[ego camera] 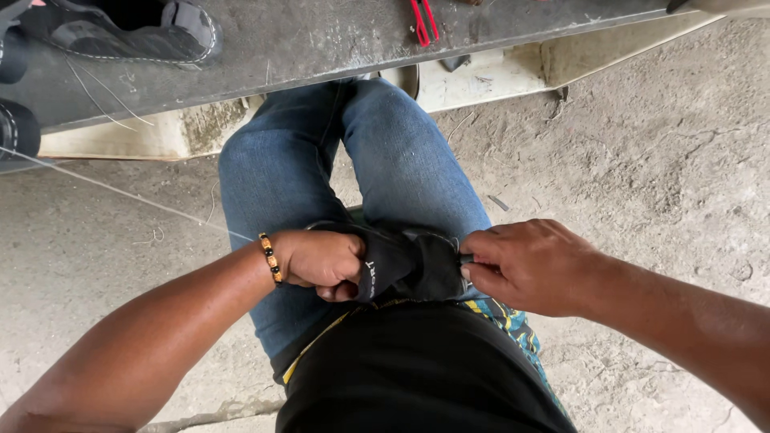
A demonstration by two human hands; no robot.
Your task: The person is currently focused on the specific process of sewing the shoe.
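On my lap, over blue jeans [385, 160], lies a black shoe upper [409, 261] with small white marks. My left hand [321, 261], with a beaded bracelet at the wrist, is shut around its left end. My right hand [529, 265] pinches its right end between thumb and fingers. A thin pale thread [120, 192] runs from the left edge of the view toward my left hand.
A grey workbench [321, 40] stands just beyond my knees. On it lie a black shoe with white stitching [128, 32] at the far left and a red-handled tool [423, 20]. Bare concrete floor [658, 144] spreads to the right and left.
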